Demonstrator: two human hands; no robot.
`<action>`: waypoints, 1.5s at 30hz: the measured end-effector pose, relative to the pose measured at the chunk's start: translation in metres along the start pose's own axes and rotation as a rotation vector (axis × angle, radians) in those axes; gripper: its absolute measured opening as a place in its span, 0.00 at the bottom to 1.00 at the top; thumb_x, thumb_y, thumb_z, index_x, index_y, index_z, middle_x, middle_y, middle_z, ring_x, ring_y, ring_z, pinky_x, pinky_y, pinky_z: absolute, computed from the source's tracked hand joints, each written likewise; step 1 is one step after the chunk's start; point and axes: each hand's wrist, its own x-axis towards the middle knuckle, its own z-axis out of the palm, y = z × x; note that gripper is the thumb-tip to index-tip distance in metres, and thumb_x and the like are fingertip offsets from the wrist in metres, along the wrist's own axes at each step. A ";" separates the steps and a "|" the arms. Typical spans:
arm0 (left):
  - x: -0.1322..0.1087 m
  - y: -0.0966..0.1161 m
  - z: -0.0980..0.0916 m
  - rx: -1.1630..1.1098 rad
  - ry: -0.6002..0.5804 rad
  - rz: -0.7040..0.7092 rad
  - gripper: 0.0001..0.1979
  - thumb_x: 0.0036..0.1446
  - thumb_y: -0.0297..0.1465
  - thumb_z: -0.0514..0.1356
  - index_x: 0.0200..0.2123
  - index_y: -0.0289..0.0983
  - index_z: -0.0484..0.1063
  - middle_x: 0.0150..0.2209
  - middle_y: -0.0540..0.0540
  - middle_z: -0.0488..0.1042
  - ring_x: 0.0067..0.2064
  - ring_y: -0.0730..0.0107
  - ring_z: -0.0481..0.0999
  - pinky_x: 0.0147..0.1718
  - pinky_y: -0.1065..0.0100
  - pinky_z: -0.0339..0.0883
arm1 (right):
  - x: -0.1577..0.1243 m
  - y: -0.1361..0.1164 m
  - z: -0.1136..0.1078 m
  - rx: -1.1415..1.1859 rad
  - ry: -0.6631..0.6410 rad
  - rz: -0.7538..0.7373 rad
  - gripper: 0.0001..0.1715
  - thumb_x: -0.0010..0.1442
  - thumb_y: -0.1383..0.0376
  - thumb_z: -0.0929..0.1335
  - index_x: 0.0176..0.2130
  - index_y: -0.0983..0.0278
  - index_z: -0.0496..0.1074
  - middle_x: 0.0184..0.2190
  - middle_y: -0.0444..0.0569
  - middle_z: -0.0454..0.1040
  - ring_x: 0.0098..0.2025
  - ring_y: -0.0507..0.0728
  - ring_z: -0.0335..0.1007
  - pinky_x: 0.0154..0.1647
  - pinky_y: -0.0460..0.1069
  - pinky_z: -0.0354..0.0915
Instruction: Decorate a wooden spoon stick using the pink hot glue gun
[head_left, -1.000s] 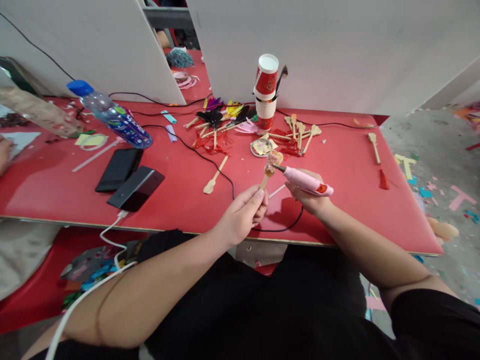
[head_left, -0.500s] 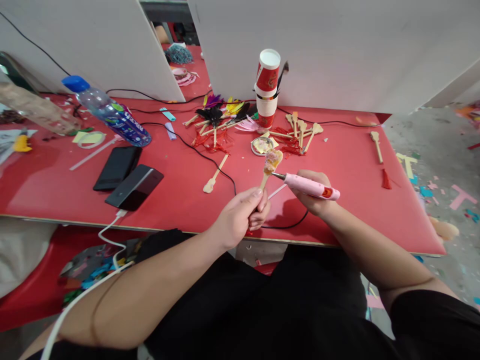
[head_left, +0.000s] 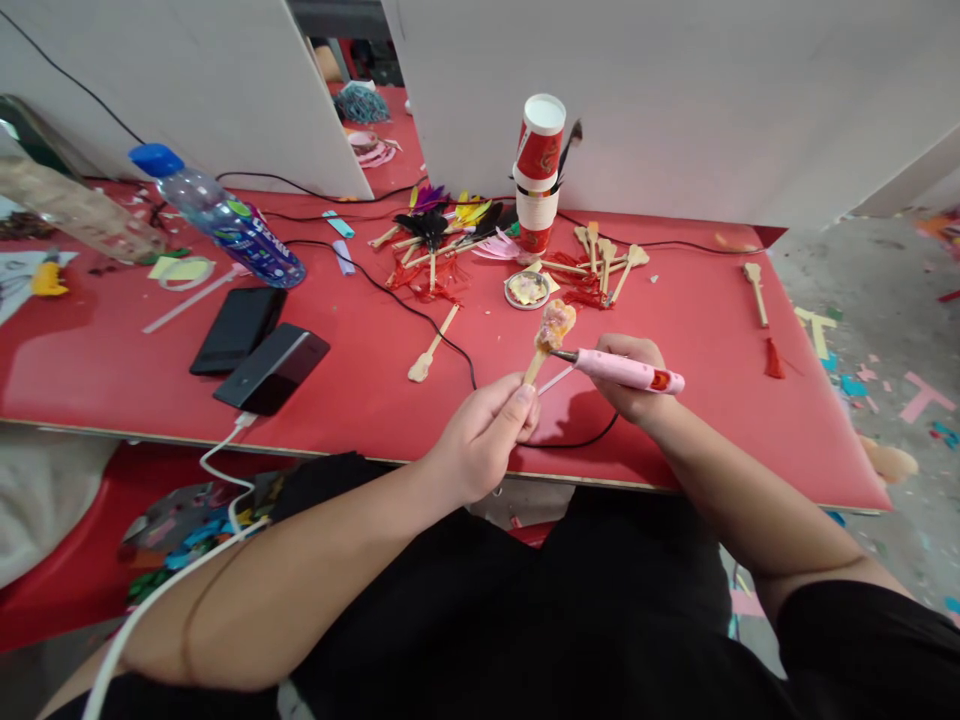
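My left hand (head_left: 491, 430) is closed around the handle of a small wooden stick (head_left: 534, 368), held upright and slightly tilted. Its wide, shaped head (head_left: 556, 324) is coated in a lumpy, glossy amber and pinkish layer. In my closed right hand (head_left: 631, 385) lies a pink pen-shaped hot glue gun (head_left: 611, 369), its metal tip at the lower edge of the coated head. Whether the tip touches cannot be told. Behind my hands stands a small round dish (head_left: 527, 290) of pale bits. Left of them lies another wooden stick (head_left: 433, 345).
Several wooden sticks with red tassels (head_left: 606, 265) and feathered ones (head_left: 431, 240) lie at the back. Stacked paper cups (head_left: 540, 150) stand by the white partition (head_left: 660, 110). Leftward are a bottle (head_left: 232, 225), phone (head_left: 238, 330) and power bank (head_left: 274, 368). Black cable (head_left: 375, 280) crosses the red table (head_left: 360, 400).
Both hands have shifted slightly, and the stick's coated head is a little farther right. Its face is turned a bit differently. The glue gun's tip stays beside it.
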 end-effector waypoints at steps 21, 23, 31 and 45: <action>0.005 0.006 -0.008 0.052 -0.101 -0.066 0.25 0.83 0.50 0.52 0.34 0.42 0.61 0.26 0.56 0.56 0.28 0.73 0.55 0.28 0.68 0.51 | 0.014 0.012 0.000 -0.069 0.063 0.032 0.40 0.57 0.36 0.79 0.23 0.57 0.58 0.20 0.39 0.58 0.25 0.50 0.50 0.27 0.50 0.50; 0.005 0.006 -0.007 0.051 -0.101 -0.066 0.25 0.83 0.50 0.52 0.34 0.42 0.61 0.26 0.56 0.55 0.28 0.73 0.54 0.28 0.68 0.51 | 0.014 0.011 0.000 -0.060 0.074 0.039 0.40 0.56 0.36 0.79 0.23 0.56 0.56 0.20 0.39 0.57 0.26 0.50 0.49 0.26 0.50 0.49; 0.004 0.006 -0.008 0.091 -0.093 -0.095 0.25 0.82 0.51 0.52 0.34 0.42 0.61 0.26 0.56 0.56 0.28 0.73 0.55 0.28 0.67 0.52 | 0.014 0.007 0.001 -0.061 0.086 0.036 0.41 0.56 0.36 0.79 0.23 0.56 0.55 0.20 0.38 0.55 0.25 0.50 0.48 0.27 0.50 0.48; 0.004 0.004 -0.008 0.074 -0.105 -0.081 0.25 0.83 0.50 0.52 0.34 0.42 0.61 0.26 0.56 0.56 0.28 0.74 0.55 0.28 0.68 0.51 | 0.014 0.010 0.000 -0.067 0.063 0.052 0.39 0.58 0.36 0.78 0.24 0.56 0.57 0.20 0.40 0.58 0.26 0.51 0.49 0.28 0.52 0.49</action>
